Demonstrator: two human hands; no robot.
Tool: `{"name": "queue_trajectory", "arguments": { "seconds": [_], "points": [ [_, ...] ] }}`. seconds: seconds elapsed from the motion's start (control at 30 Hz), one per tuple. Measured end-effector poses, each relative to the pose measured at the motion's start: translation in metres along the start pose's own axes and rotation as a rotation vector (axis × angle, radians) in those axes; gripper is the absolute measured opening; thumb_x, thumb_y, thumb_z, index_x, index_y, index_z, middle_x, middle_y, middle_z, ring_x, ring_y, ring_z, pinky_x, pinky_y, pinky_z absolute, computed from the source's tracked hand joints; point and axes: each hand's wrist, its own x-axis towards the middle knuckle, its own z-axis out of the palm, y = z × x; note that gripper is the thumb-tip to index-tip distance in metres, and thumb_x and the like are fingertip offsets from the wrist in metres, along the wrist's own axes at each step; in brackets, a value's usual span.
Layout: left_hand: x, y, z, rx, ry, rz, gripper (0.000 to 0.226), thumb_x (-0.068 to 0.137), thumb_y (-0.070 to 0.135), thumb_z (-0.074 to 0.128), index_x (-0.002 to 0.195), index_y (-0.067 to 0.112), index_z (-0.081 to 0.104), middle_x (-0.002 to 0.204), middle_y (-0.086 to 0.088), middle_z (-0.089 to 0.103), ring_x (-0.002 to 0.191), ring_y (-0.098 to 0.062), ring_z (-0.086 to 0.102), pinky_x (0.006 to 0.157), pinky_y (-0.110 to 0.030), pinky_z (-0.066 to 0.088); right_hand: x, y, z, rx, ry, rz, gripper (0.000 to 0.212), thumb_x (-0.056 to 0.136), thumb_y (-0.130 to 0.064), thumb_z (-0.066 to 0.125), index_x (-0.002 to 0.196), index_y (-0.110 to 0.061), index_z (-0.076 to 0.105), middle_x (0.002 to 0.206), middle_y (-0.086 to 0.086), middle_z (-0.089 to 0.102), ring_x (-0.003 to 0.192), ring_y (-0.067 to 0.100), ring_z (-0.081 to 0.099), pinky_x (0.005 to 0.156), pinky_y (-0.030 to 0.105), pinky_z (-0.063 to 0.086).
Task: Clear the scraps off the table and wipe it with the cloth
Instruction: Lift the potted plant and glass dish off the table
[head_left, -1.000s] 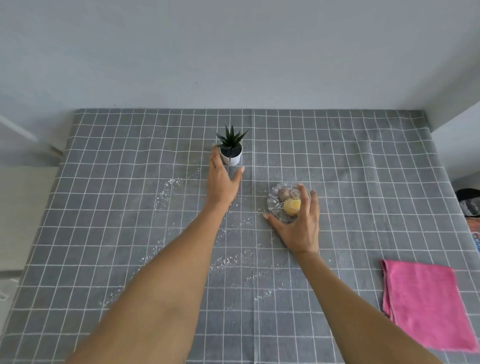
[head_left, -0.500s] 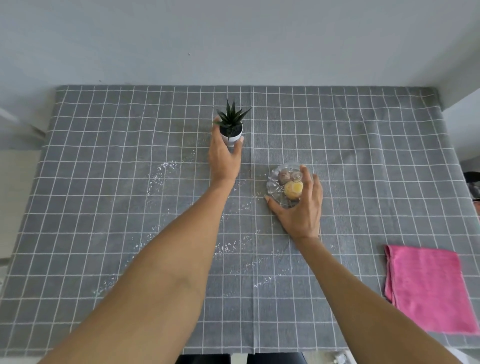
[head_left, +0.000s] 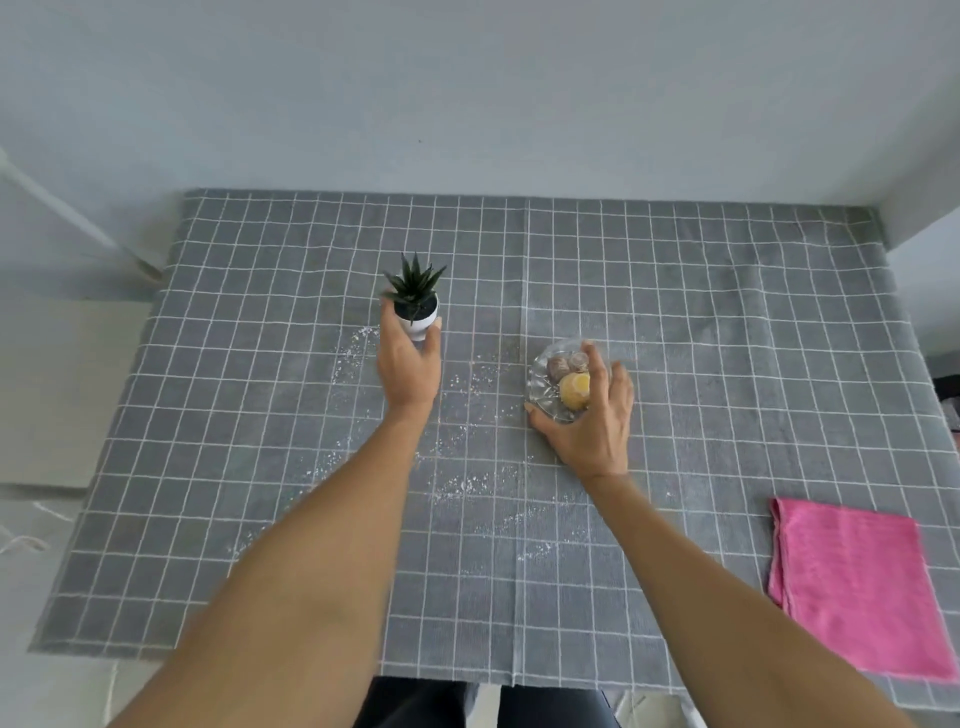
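While both my arms reach forward over the desk, each of my hands closes on one object. My left hand wraps from the near side around the white pot of a small spiky plant; the thumb lies on the pot's left flank and the fingers on its right, and the pot stands upright. Whether its base touches the cloth I cannot tell, since my hand hides it. My right hand grips a clear glass dish: the thumb presses the near-left rim, and the fingers curl over the far-right rim. Inside the dish lie a yellow round piece and two brownish pieces just beyond it, at its 12 o'clock. The dish appears slightly blurred.

Taking the dish as centre, the plant is at 10 o'clock, well apart from it. White scraps are scattered over the grey checked tablecloth: one streak at 9 o'clock beside my left hand, a few specks between my two hands, and longer trails at 6 to 7 o'clock running under and between my forearms. The pink cloth lies folded flat at 4 o'clock, near the desk's right front corner, touched by neither hand. A pale wall borders the desk's far edge at 12 o'clock.
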Motion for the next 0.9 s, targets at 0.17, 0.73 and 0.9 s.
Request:
{"name": "queue_trajectory", "arguments": {
  "seconds": [0.17, 0.73, 0.9],
  "points": [
    [-0.008, -0.015, -0.051, 0.022, 0.077, -0.075, 0.058, 0.087, 0.019, 0.066, 0.139, 0.009, 0.041, 0.124, -0.005, 0.062, 0.108, -0.023, 0.061, 0.088, -0.034, 0.051, -0.002, -0.023, 0.014, -0.020, -0.074, -0.085, 0.099, 0.063, -0.042, 0.084, 0.144, -0.031, 0.028, 0.137, 0.025, 0.038, 0.129, 0.043, 0.032, 0.106, 0.054, 0.029],
    [-0.041, -0.103, -0.211, 0.070, 0.422, -0.295, 0.055, 0.091, 0.021, 0.062, 0.140, 0.011, 0.040, 0.123, -0.007, 0.061, 0.095, -0.015, 0.062, 0.074, -0.015, 0.045, 0.003, -0.187, 0.158, 0.035, -0.362, -0.570, 0.096, 0.063, -0.042, 0.083, 0.141, -0.023, 0.032, 0.126, 0.023, 0.043, 0.118, 0.041, 0.041, 0.100, 0.053, 0.036],
    [-0.033, -0.115, -0.213, 0.057, 0.437, -0.340, 0.055, 0.090, 0.021, 0.064, 0.139, 0.014, 0.041, 0.124, 0.000, 0.061, 0.091, -0.004, 0.057, 0.074, -0.013, 0.042, 0.007, -0.216, 0.206, 0.010, -0.447, -0.620, 0.099, 0.063, -0.041, 0.082, 0.141, -0.029, 0.024, 0.129, 0.024, 0.041, 0.120, 0.044, 0.039, 0.099, 0.057, 0.040]
  ]
}}
